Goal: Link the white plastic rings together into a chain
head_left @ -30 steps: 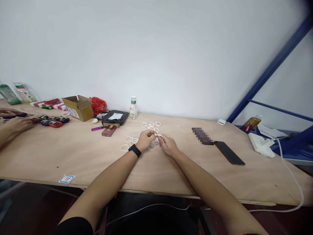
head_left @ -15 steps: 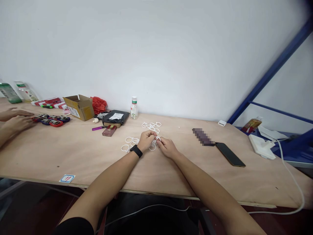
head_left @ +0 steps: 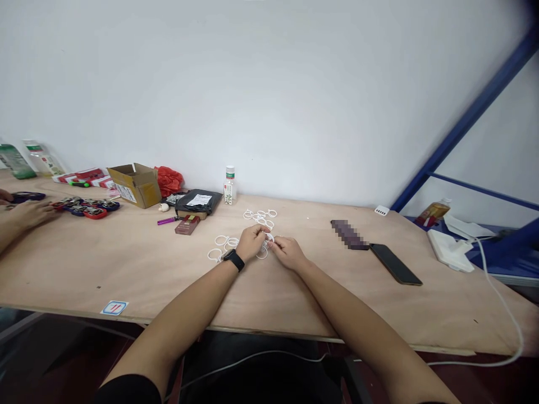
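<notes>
My left hand (head_left: pixel 251 241), below which a black watch sits on the wrist, is closed in a pinch on a small white plastic ring (head_left: pixel 270 238). From the other side, the fingertips of my right hand (head_left: pixel 289 252) pinch the same ring, just above the table. Part of the ring is hidden by my fingers. Several more white rings (head_left: pixel 221 240) lie left of my left hand, some overlapping. Behind my hands is another group of white rings (head_left: pixel 261 215). One more white ring (head_left: pixel 261 253) rests on the table between my hands.
A dark phone (head_left: pixel 396 265) and a pixelated object (head_left: pixel 348 234) lie to the right. At the back left stand a bottle (head_left: pixel 229 188), a black parcel (head_left: pixel 200 201), a maroon box (head_left: pixel 187 224) and an open carton (head_left: pixel 137 185). Far left, a co-worker's hand (head_left: pixel 33 213) is near red and blue items (head_left: pixel 95 207).
My hands stay together on the ring, which has tilted slightly between my fingers. At far left, a co-worker's hand has drawn back, with a dark blue item now beside it.
</notes>
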The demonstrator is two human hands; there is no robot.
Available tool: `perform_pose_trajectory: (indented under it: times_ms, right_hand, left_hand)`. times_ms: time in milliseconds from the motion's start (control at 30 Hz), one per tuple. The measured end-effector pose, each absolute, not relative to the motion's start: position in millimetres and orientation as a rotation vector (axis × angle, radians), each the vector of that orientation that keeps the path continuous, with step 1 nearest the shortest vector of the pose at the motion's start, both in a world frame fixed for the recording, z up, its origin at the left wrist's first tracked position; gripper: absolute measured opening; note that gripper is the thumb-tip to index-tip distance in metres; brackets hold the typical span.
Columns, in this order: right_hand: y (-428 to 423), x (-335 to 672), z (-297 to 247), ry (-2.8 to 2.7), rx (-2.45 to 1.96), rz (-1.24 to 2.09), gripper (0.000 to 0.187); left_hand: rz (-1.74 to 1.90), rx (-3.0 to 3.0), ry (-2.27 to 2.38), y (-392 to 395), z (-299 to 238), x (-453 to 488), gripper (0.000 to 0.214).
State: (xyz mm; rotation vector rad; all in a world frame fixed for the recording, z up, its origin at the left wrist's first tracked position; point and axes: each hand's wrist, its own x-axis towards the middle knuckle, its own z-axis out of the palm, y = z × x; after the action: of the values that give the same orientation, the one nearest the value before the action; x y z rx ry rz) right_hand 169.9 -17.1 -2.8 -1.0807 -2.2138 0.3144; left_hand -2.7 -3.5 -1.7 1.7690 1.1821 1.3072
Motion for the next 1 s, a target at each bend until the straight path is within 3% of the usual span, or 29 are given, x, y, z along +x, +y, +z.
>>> perform_pose_trajectory:
  times_ms: [233, 367, 467, 800, 1000]
  right_hand:
    - [31, 189, -11, -1.953, -1.224, 0.296, 0.027]
    - [66, 188, -22, -2.144, -1.193, 0.311, 0.043]
    - [77, 185, -29, -2.298, -1.194, 0.336, 0.044]
    - [48, 191, -19, -2.073, -1.232, 0.291, 0.027]
    - [28, 166, -7, -1.888, -0.948, 0.539, 0.025]
  left_hand:
    - [1.031, 2.246, 1.499, -4, -4, -8, 0.026]
    - [1.024, 2.274, 1.614, -5, -3, -8, 0.023]
    - [1.019, 2.263, 1.643, -5, -3, -9, 0.022]
    - [1.042, 2.278, 1.598, -2, -7, -10, 0.023]
    - [1.179, 2.288, 1.552, -2, -6, -13, 0.043]
